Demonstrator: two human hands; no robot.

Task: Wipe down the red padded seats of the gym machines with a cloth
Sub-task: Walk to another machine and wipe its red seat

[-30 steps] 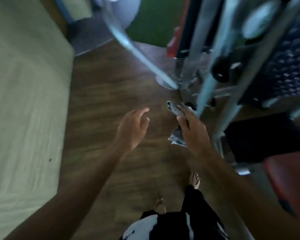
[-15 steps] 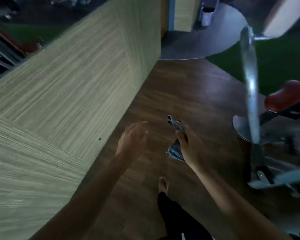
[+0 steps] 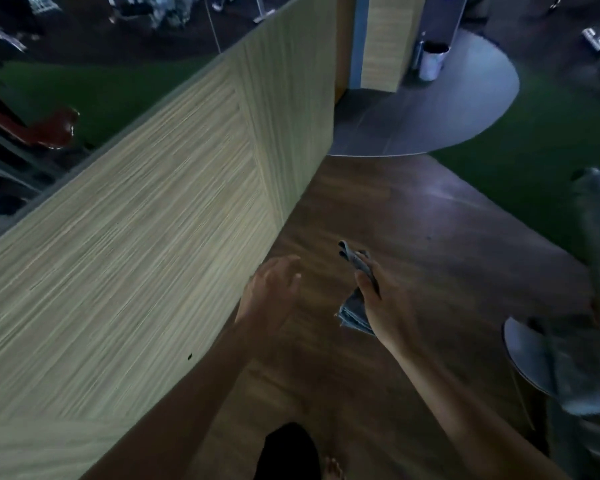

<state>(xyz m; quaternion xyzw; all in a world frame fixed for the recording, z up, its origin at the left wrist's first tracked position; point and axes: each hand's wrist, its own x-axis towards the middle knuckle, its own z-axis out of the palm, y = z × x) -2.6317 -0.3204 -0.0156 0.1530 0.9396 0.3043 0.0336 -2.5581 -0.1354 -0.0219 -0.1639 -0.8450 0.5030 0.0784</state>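
Note:
My right hand (image 3: 383, 306) holds a folded blue-grey cloth (image 3: 355, 296) over the dark wooden floor, the cloth sticking out above and below the fingers. My left hand (image 3: 271, 292) hovers a little to its left, holding nothing, fingers loosely apart. A red padded seat (image 3: 54, 128) shows at the far left in what looks like a mirror above the wood-panelled wall. At the right edge a blurred metal machine frame (image 3: 596, 306) rises from a round base plate (image 3: 523, 355); no red pad shows on it.
A pale striped wooden wall (image 3: 153, 237) runs along the left. Dark wooden floor (image 3: 413, 220) stretches ahead to a grey curved floor area with a white bin (image 3: 432, 60) and green turf (image 3: 541, 140). My leg and bare foot (image 3: 331, 469) are at the bottom.
The view has swung left, away from the machine: its frame and red pads have slid to the right edge and out. Both hands keep their pose, the cloth still held.

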